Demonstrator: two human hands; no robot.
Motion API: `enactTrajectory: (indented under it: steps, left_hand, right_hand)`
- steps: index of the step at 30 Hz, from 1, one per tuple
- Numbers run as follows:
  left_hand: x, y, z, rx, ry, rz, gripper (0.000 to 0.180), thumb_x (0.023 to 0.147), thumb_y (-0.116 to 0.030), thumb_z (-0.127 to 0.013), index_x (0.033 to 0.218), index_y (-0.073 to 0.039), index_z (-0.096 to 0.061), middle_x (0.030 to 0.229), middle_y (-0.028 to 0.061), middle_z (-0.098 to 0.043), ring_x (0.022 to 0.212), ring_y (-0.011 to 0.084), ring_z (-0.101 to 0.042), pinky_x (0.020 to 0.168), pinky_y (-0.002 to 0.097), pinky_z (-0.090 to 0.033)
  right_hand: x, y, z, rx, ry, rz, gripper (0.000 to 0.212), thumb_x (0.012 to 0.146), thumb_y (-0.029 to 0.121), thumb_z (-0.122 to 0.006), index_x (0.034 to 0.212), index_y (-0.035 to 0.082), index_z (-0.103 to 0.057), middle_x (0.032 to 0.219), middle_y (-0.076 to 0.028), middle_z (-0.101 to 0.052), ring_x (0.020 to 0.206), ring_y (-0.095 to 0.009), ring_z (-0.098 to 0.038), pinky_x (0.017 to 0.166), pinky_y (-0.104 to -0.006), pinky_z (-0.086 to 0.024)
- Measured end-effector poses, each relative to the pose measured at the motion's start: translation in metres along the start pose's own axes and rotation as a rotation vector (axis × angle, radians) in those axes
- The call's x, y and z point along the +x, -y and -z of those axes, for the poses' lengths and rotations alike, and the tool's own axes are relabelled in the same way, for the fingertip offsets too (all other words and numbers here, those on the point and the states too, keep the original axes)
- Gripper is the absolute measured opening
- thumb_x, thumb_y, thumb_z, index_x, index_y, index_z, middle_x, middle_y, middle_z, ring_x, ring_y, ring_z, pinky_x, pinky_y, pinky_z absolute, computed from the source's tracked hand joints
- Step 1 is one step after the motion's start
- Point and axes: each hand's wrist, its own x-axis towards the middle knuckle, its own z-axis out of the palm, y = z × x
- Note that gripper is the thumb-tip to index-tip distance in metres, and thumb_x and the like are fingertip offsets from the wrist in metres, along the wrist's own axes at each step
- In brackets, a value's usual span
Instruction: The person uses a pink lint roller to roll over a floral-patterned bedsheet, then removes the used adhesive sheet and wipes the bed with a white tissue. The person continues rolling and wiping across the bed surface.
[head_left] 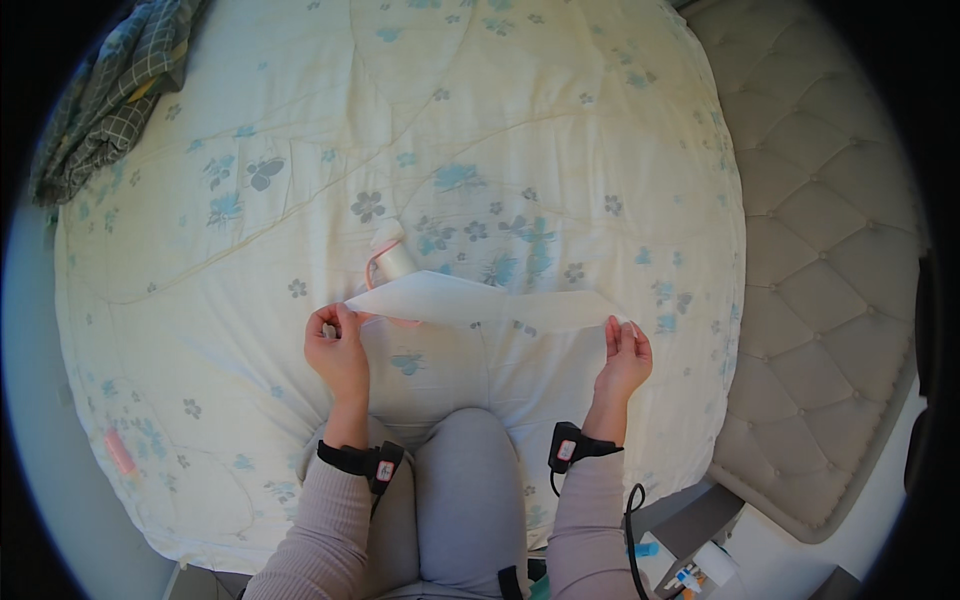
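A long, thin white paper-like strip (470,302) is stretched sideways in front of me, just above the bed. My left hand (338,350) pinches its left end between thumb and fingers. At the other end, my right hand (624,360) grips the corner with its fingertips. Behind the strip's left half lies a white cylinder with a curved pink frame (392,258), which looks like a lint roller. The strip hides part of it, and a bit of pink shows below the strip's edge.
The bed has a cream sheet (480,160) with blue and grey flowers. A dark checked cloth (110,120) is bunched at far left, and a small pink object (120,452) lies near the left edge. A tufted headboard (810,260) stands right; small items fill a bedside unit (690,520).
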Motion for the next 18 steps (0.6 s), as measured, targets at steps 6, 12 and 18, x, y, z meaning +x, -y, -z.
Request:
enactTrajectory:
  steps: [6, 12, 18]
  left_hand:
    - [-0.001, 0.000, 0.000, 0.022, -0.013, -0.034, 0.018, 0.091, -0.014, -0.069, 0.088, 0.003, -0.065, 0.077, 0.0025, -0.062, 0.068, 0.0104, -0.051, 0.063, 0.0255, -0.045]
    - [0.002, -0.001, 0.004, 0.071, -0.039, -0.020, 0.019, 0.091, -0.015, -0.068, 0.087, 0.003, -0.065, 0.075, 0.0043, -0.063, 0.067, 0.0119, -0.053, 0.064, 0.0271, -0.046]
    - [0.006, 0.003, 0.007, 0.088, -0.083, -0.057, 0.022, 0.094, -0.017, -0.065, 0.085, 0.003, -0.065, 0.072, 0.0044, -0.062, 0.066, 0.0132, -0.054, 0.064, 0.0285, -0.046]
  right_hand:
    - [0.025, 0.020, 0.022, 0.036, -0.026, 0.037, 0.008, 0.096, -0.003, -0.060, 0.103, -0.006, -0.059, 0.102, -0.016, -0.066, 0.094, -0.032, -0.073, 0.083, -0.0363, -0.064]
    - [0.034, 0.031, 0.036, 0.040, -0.060, 0.073, 0.010, 0.096, -0.003, -0.060, 0.105, -0.007, -0.058, 0.104, -0.017, -0.065, 0.096, -0.032, -0.072, 0.085, -0.0370, -0.064]
    - [0.033, 0.038, 0.042, 0.061, -0.072, 0.116, 0.010, 0.097, -0.001, -0.059, 0.105, -0.006, -0.058, 0.105, -0.017, -0.066, 0.096, -0.031, -0.072, 0.085, -0.0347, -0.063]
